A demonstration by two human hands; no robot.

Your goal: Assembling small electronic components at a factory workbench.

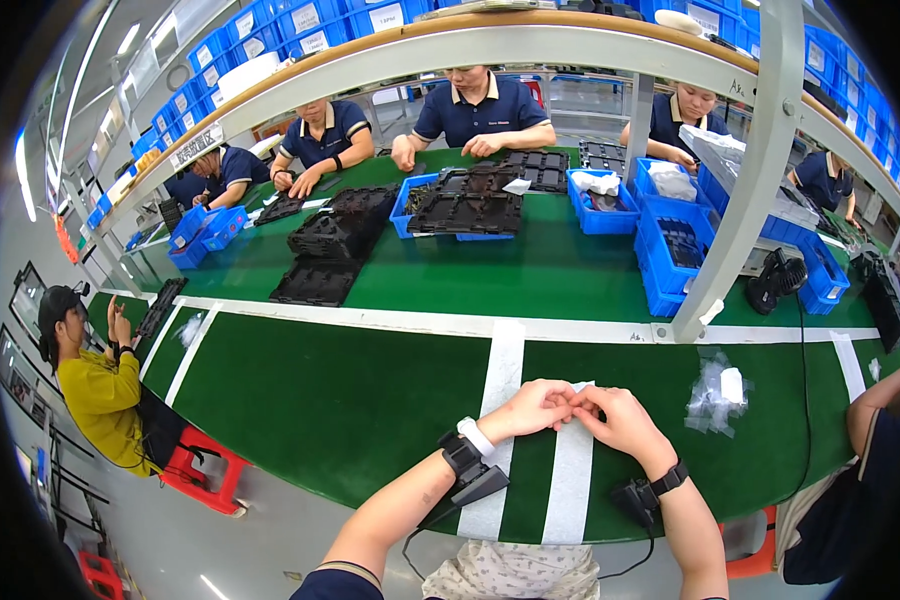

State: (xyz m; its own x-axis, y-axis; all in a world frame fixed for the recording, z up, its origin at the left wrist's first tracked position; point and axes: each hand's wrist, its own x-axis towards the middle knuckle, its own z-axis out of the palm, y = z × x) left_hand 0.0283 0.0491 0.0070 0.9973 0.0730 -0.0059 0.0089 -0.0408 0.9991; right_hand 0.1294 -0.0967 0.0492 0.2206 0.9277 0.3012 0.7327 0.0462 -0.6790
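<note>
My left hand (532,410) and my right hand (618,422) meet at the fingertips, low over the green work table. The fingers of both are pinched closed; whatever is between them is too small or hidden to make out. Below and behind them runs a white strip (568,485) on the table top, its far end just showing past my fingers. A second white strip (503,365) passes close to my left wrist. Each wrist bears a black strapped device, and the left has a white band as well.
Right of my hands lie clear plastic pieces with a white patch (730,385). A black cable (806,400) crosses the table there. Beyond a white metal post (745,190) stand blue bins (670,250) and a black fan (776,278). Black trays (340,235) and several co-workers are across the table.
</note>
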